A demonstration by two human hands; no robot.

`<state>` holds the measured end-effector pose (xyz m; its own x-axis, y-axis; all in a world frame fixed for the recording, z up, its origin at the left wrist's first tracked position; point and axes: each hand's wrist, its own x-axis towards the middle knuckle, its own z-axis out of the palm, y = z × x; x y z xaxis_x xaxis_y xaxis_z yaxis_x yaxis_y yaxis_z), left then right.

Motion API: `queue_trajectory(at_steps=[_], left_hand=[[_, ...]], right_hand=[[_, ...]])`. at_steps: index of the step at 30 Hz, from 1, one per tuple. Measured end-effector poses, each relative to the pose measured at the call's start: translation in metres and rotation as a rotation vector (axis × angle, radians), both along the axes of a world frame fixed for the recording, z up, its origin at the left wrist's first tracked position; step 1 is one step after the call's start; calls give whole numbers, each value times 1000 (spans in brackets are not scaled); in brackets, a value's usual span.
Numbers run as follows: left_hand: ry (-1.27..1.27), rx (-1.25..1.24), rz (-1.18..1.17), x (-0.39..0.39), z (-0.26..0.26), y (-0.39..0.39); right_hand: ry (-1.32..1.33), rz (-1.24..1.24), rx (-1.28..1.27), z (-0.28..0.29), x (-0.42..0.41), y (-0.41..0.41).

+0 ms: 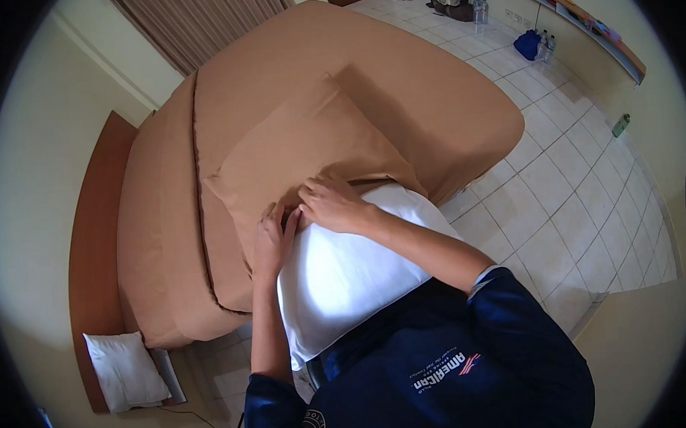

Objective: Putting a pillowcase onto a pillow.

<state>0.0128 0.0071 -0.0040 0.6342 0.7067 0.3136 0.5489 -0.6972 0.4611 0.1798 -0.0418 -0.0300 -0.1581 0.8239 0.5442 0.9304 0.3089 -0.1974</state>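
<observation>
A white pillow (340, 277) lies partly inside a brown pillowcase (305, 135), its near half bare against the front of my body. My right hand (334, 206) pinches the pillowcase's open edge above the pillow. Close beside it, my left hand (272, 234) grips the same edge at the left, fingers bent around the fabric. The fingertips of both hands nearly meet. How far the pillow reaches inside the case is hidden by the cloth.
A bed (335, 36) with brown bedding spreads beneath the pillowcase, before a wooden headboard (95, 248). Another white pillow (126, 370) rests on a small ledge at lower left. Bottles (480, 10), a blue bag (527, 45) and a green bottle (621, 125) stand along the wall on the tiled floor (549, 205).
</observation>
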Motion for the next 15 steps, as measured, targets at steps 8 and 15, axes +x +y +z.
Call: queue_trajectory(at_steps=[8,15], left_hand=[[54,-303,43,-82,-20,2],[70,145,116,-94,-22,-27]], right_hand=[[332,37,-429,-2,111,-66],[445,-78,15,-35,122,-96]])
